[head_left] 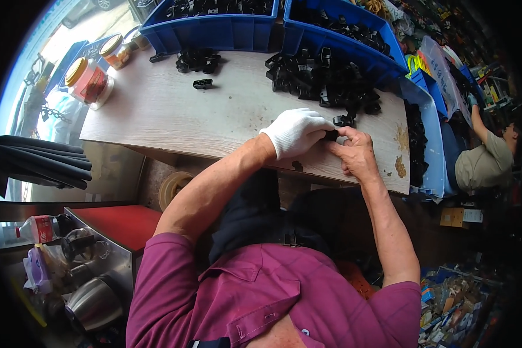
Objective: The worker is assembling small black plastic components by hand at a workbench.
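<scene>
Right of centre in the frame, my white-gloved left hand (294, 131) and bare right hand (355, 153) pinch a small black plastic clip (332, 135) together over the pale wooden tabletop (168, 110), below the heap of black plastic clips (319, 78).

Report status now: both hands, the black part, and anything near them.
Left hand, white glove, and bare right hand pinch one small black plastic part together. Pile of black parts just beyond. Table edge below hands.

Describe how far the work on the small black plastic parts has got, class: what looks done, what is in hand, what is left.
Done: cannot tell; black parts fill the two blue bins, but finished or not is unclear. In hand: the gloved left hand and bare right hand press together on one small black part at the table edge. Left: a large heap of black parts lies loose beyond the hands.
</scene>
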`<move>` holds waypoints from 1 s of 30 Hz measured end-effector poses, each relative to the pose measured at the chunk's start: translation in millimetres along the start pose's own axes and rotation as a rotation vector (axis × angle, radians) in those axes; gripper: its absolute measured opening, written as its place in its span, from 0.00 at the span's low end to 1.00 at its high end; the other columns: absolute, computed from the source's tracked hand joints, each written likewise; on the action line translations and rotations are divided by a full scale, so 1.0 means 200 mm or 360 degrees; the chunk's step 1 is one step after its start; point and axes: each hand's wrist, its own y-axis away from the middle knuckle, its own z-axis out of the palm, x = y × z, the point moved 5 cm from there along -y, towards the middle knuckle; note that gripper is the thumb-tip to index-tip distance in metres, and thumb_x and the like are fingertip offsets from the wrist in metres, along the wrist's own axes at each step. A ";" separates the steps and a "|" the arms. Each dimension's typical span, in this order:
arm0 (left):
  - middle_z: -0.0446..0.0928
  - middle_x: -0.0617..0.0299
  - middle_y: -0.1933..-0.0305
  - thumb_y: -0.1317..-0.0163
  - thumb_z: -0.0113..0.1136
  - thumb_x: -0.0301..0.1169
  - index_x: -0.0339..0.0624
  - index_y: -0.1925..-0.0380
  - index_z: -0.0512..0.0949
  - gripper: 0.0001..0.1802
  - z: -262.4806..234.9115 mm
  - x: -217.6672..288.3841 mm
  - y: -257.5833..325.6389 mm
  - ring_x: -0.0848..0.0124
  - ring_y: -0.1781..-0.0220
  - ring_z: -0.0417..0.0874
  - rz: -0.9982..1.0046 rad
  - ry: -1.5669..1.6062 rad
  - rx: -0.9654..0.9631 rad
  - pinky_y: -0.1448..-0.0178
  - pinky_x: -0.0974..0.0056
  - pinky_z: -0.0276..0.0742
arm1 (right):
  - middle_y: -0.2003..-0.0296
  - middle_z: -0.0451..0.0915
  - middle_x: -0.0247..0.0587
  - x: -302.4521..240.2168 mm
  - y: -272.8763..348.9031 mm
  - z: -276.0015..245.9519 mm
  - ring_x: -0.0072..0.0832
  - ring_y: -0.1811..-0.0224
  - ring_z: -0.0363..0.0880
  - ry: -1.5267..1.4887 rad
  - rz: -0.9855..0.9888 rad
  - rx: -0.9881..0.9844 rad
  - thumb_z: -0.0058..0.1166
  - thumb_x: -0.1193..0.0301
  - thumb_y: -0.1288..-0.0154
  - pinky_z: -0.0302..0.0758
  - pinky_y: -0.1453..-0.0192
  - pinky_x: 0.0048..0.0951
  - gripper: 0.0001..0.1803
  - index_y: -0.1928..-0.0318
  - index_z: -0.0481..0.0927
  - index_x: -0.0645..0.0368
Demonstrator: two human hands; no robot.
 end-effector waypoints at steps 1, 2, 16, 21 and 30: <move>0.86 0.55 0.55 0.38 0.63 0.25 0.44 0.53 0.86 0.14 0.00 0.00 0.00 0.52 0.51 0.85 -0.0023 -0.0005 -0.0008 0.45 0.54 0.81 | 0.89 0.71 0.27 0.00 0.00 0.00 0.15 0.91 0.66 0.0015 0.0020 0.0021 0.67 0.73 0.39 0.62 0.88 0.22 0.14 0.53 0.86 0.63; 0.85 0.57 0.55 0.38 0.63 0.25 0.44 0.54 0.86 0.13 0.01 0.01 0.00 0.53 0.52 0.84 0.0031 -0.0046 0.0007 0.45 0.55 0.81 | 0.89 0.71 0.27 0.02 0.00 0.00 0.15 0.91 0.66 -0.0022 -0.0010 0.0032 0.67 0.73 0.39 0.62 0.88 0.22 0.13 0.53 0.86 0.62; 0.82 0.66 0.52 0.42 0.61 0.31 0.52 0.47 0.80 0.21 0.00 0.12 0.07 0.60 0.51 0.83 0.0185 -0.0631 -0.0054 0.50 0.54 0.79 | 0.88 0.71 0.28 0.00 -0.01 0.00 0.16 0.90 0.66 0.0049 -0.0069 -0.0040 0.65 0.74 0.39 0.65 0.87 0.23 0.12 0.53 0.86 0.57; 0.81 0.66 0.52 0.44 0.61 0.30 0.51 0.49 0.80 0.20 0.02 0.12 0.09 0.61 0.50 0.84 0.0139 -0.0721 -0.0056 0.52 0.55 0.78 | 0.88 0.66 0.23 -0.01 -0.01 0.02 0.13 0.90 0.62 0.0212 -0.0038 -0.0021 0.67 0.72 0.36 0.60 0.88 0.21 0.15 0.49 0.83 0.57; 0.81 0.64 0.55 0.45 0.61 0.29 0.51 0.48 0.79 0.21 0.03 0.16 0.11 0.59 0.52 0.84 0.0104 -0.0726 -0.0039 0.53 0.55 0.78 | 0.89 0.72 0.30 0.00 -0.01 0.01 0.20 0.91 0.69 0.0295 -0.0133 -0.0010 0.62 0.74 0.43 0.67 0.85 0.27 0.16 0.52 0.87 0.54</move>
